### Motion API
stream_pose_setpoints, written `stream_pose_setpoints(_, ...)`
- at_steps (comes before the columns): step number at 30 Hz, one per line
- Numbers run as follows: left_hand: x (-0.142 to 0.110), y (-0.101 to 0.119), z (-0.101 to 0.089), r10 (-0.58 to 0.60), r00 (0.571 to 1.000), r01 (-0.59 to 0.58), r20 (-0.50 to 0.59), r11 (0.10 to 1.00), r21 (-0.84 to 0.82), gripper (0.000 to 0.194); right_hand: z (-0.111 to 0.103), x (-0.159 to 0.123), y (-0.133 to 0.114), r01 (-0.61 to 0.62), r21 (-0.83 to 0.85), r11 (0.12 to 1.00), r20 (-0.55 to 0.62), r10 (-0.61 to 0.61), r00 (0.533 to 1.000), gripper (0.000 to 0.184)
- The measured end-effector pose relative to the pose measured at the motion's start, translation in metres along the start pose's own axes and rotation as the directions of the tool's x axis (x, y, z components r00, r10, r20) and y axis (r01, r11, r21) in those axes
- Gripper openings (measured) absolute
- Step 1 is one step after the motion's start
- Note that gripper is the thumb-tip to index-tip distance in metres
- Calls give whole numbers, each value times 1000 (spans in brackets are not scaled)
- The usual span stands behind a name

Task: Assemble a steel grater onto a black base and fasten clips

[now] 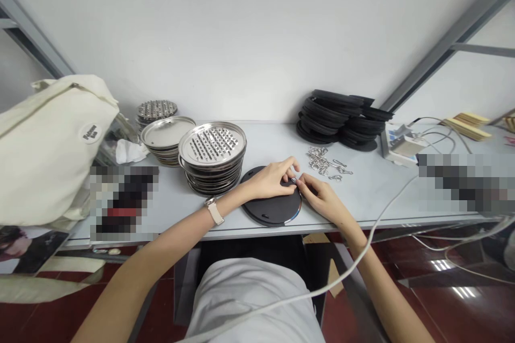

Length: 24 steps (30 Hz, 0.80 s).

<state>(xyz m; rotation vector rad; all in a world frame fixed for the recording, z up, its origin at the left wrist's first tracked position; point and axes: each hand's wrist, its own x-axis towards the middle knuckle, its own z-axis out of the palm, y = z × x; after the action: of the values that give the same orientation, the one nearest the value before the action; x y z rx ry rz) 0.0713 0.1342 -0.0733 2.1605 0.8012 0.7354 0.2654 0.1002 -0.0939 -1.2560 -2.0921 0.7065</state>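
Note:
A round black disc (270, 209) lies flat on the grey table (362, 192) just in front of me, with a strip of metal rim showing at its lower right. My left hand (274, 178) rests on the disc's far edge, fingers pinched together. My right hand (317, 195) meets it from the right, fingertips also pinched. Between the two sets of fingertips sits a small metal clip (294, 180) at the disc's rim. Which hand actually grips it is hard to tell. A loose pile of the same metal clips (325, 162) lies just beyond my right hand.
A stack of perforated steel discs (212, 156) stands left of the black disc, with plain steel plates (167, 138) behind. Black rings (341, 117) are piled at the back right. A cream bag (52, 144) fills the left; a white box with cables (404, 145) sits right.

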Motion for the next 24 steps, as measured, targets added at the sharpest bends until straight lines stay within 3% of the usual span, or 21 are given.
stream_pose_setpoints(24, 1, -2, 2, 37, 999, -37, -3, 999, -25, 38, -2, -2, 4, -16, 53, 998, 40, 14, 999, 30)
